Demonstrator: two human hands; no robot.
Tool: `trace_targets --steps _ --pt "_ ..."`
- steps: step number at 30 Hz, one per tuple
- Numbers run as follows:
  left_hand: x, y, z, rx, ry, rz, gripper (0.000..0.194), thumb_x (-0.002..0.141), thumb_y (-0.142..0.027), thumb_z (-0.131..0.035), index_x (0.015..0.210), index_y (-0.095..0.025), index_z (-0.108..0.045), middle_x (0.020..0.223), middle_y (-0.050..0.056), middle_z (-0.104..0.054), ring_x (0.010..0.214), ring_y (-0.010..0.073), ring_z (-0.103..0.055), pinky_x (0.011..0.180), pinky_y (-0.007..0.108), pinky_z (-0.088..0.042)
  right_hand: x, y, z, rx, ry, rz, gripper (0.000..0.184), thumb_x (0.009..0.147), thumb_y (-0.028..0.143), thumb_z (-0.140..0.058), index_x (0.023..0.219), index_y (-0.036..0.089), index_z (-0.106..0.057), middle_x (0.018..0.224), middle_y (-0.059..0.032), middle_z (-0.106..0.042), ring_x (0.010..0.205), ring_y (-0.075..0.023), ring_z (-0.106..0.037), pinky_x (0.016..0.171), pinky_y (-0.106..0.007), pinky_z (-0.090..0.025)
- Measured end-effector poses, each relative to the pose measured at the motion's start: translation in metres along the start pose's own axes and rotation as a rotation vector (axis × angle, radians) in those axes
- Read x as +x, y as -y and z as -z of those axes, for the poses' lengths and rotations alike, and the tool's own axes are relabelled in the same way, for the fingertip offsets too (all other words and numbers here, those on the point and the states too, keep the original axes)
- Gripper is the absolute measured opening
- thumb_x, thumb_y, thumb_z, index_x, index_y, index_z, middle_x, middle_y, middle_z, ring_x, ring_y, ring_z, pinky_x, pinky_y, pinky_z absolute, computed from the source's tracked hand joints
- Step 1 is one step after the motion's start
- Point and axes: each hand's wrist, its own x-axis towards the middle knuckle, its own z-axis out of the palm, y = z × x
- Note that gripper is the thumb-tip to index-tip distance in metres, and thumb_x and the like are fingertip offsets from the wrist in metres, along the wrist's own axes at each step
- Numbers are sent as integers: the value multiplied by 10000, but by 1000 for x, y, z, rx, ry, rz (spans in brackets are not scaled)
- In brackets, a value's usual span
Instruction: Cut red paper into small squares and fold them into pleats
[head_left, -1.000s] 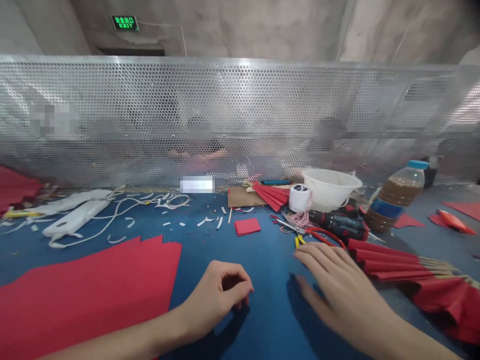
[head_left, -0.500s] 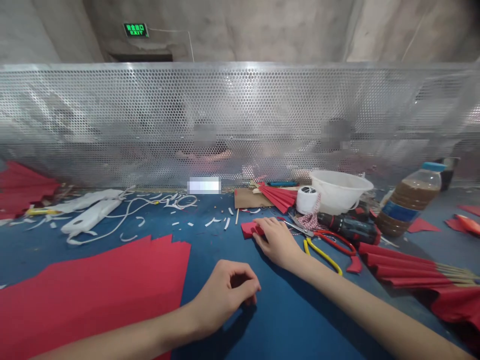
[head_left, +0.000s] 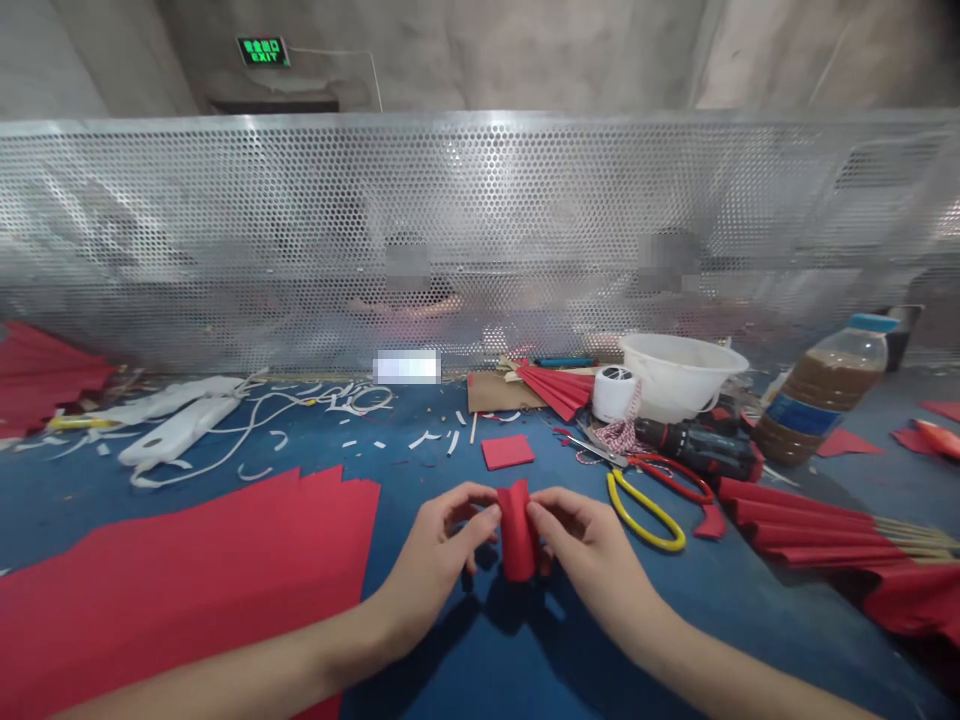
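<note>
A small red paper piece, curved lengthwise, is held upright above the blue table between my two hands. My left hand pinches its left edge between thumb and fingers. On the opposite edge, my right hand grips it the same way. Just beyond them lies a stack of small red paper rectangles. Large red paper sheets are spread to the left of my left hand. Scissors with yellow and red handles rest to the right of my right hand, blades pointing away to the left.
At the right stand a white bowl, a string spool, a black drill and a brown-filled bottle. Pleated red paper lies nearer. A white power strip and paper scraps are at the left. A perforated metal screen closes the back.
My right hand has come back from the small red stack towards me, bringing one red paper piece. My left hand has closed on its other edge, and the paper now bends between both hands.
</note>
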Motion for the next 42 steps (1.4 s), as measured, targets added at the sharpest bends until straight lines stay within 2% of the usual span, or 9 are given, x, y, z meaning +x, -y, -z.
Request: trace_targets --steps 2,5,12,19,25,31,36,40,42 --pt "-3 -2 -1 28 32 -31 322 942 -425 -578 1100 -161 -673 923 46 -656 726 143 -570 599 220 -454 -2 -4 -2 51 -34 -29 349 935 469 -594 923 136 -698 712 -19 -659 534 -120 -568 505 -227 -494" --pt "-7 -3 -3 50 58 -79 267 934 -379 -613 1052 -164 -717 888 31 -674 768 149 -580 665 220 -462 -2 -4 -1 76 -30 -77 366 916 485 -620 915 128 -701 652 3 -618 485 -100 -532 452 -206 -469" --pt "-5 1 -5 107 47 -56 241 933 -350 -626 1000 -156 -752 786 15 -684 662 117 -541 577 191 -419 -9 -1 2 156 110 -81 256 909 401 -667 957 150 -671 710 6 -644 551 -85 -544 461 -159 -431" --pt "-11 -3 -1 63 110 -45 240 939 -292 -594 1110 -176 -715 678 -22 -626 541 90 -521 515 184 -411 -7 -2 4 199 147 -105 320 889 457 -694 949 145 -655 650 2 -660 506 -109 -600 450 -182 -406" --pt "-13 -3 -4 126 80 -73 252 940 -281 -554 1022 -168 -764 746 5 -632 507 71 -484 481 185 -375 -7 -6 10 364 174 -121 518 972 601 -473 992 133 -694 732 -54 -682 634 -149 -624 550 -230 -473" --pt "-12 2 -1 114 96 -28 266 915 -228 -535 1096 -178 -722 661 -12 -616 518 96 -528 504 193 -399 -5 -1 12 226 244 -153 379 818 474 -765 988 149 -672 711 13 -603 601 -97 -515 555 -197 -433" --pt "-7 5 0 -9 85 26 231 916 -336 -570 970 -153 -700 586 -26 -575 481 95 -510 454 179 -374 -5 3 12 165 207 -137 371 884 500 -685 1001 149 -674 727 9 -604 579 -98 -508 550 -214 -428" --pt "-6 6 -2 40 71 50 257 904 -370 -619 819 -141 -697 593 -11 -604 492 89 -507 439 168 -356 -9 5 11 202 260 -84 501 1001 576 -430 987 148 -689 765 -35 -636 632 -135 -554 595 -251 -460" --pt "-7 4 -3 61 28 35 258 910 -371 -614 829 -145 -707 586 -19 -592 491 85 -495 443 169 -355 -10 5 10 212 296 -82 451 963 572 -522 1027 156 -684 800 -43 -658 674 -147 -575 592 -242 -457"
